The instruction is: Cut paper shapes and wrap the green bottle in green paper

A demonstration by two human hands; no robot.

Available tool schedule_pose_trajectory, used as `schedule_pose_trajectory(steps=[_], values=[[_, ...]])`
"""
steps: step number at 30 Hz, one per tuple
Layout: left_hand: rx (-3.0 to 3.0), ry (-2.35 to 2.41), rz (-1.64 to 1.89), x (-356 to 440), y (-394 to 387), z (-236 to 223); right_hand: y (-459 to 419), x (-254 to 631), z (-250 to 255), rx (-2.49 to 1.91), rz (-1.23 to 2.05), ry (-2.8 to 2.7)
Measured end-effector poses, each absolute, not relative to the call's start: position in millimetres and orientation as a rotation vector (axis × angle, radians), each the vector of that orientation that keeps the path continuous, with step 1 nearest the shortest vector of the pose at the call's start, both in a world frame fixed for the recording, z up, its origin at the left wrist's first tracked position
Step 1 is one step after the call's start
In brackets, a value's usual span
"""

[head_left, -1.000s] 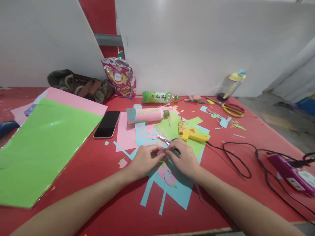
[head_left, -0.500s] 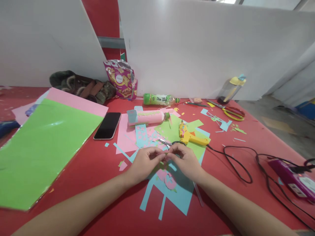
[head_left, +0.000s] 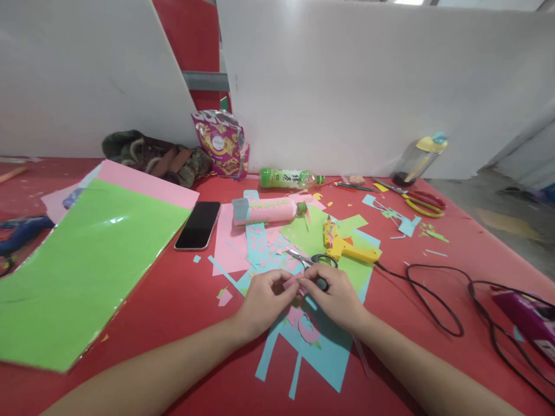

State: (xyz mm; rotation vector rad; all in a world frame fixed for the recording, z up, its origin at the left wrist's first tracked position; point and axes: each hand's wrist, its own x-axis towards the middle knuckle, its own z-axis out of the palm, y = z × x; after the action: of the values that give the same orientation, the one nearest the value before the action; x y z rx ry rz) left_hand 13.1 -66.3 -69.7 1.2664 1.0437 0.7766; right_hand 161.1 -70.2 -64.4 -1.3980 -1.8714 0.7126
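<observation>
My left hand (head_left: 265, 301) and my right hand (head_left: 336, 297) meet fingertip to fingertip over a blue paper sheet (head_left: 323, 352) on the red table (head_left: 182, 300). Both pinch a small pink paper piece (head_left: 291, 282) between thumbs and forefingers. A pink cut-out (head_left: 306, 323) lies on the blue sheet just below my hands. Small black-handled scissors (head_left: 312, 261) lie just beyond my right hand. A yellow glue gun (head_left: 344, 245) rests on green paper (head_left: 310, 231) further back.
Large green and pink sheets (head_left: 82, 260) lie at left, a phone (head_left: 198, 224) beside them. A pink-wrapped bottle (head_left: 269, 209), a green drink bottle (head_left: 290, 178), a snack bag (head_left: 221, 141), red scissors (head_left: 422, 202) and a water bottle (head_left: 418, 159) stand behind. Black cable (head_left: 437, 300) runs right to a purple power strip (head_left: 526, 312).
Both hands stay pinched together on the small pink piece, fingers shifting slightly. The camera has turned a little left, so everything sits further right in view.
</observation>
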Motion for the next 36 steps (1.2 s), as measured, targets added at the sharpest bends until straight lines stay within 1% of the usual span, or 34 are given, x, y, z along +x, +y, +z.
schedule_pose_trajectory(steps=[8, 15, 18, 22, 25, 30, 36], values=[[1.331, 0.997, 0.771, 10.7, -65.6, -75.5, -70.4, 160.9, -63.1, -1.415, 0.703, -1.869], [1.359, 0.992, 0.739, 10.1, -61.9, -69.2, -68.3, 162.8, -62.6, -1.413, 0.805, -1.866], [1.336, 1.006, 0.74, 10.3, -61.6, -68.0, -66.5, 165.8, -63.2, -1.402, 0.672, -1.949], [1.297, 1.002, 0.767, 10.0, -61.4, -68.3, -64.5, 170.5, -64.4, -1.524, 0.221, -2.116], [1.288, 0.984, 0.777, 10.1, -61.2, -68.3, -66.7, 170.8, -65.0, -1.681, 0.027, -2.265], [1.255, 0.983, 0.792, 12.1, -61.8, -64.8, -73.3, 167.1, -62.5, -1.873, -0.035, -2.322], [1.269, 0.967, 0.794, 12.8, -63.3, -64.1, -73.3, 167.3, -52.4, -1.974, 0.11, -2.366]])
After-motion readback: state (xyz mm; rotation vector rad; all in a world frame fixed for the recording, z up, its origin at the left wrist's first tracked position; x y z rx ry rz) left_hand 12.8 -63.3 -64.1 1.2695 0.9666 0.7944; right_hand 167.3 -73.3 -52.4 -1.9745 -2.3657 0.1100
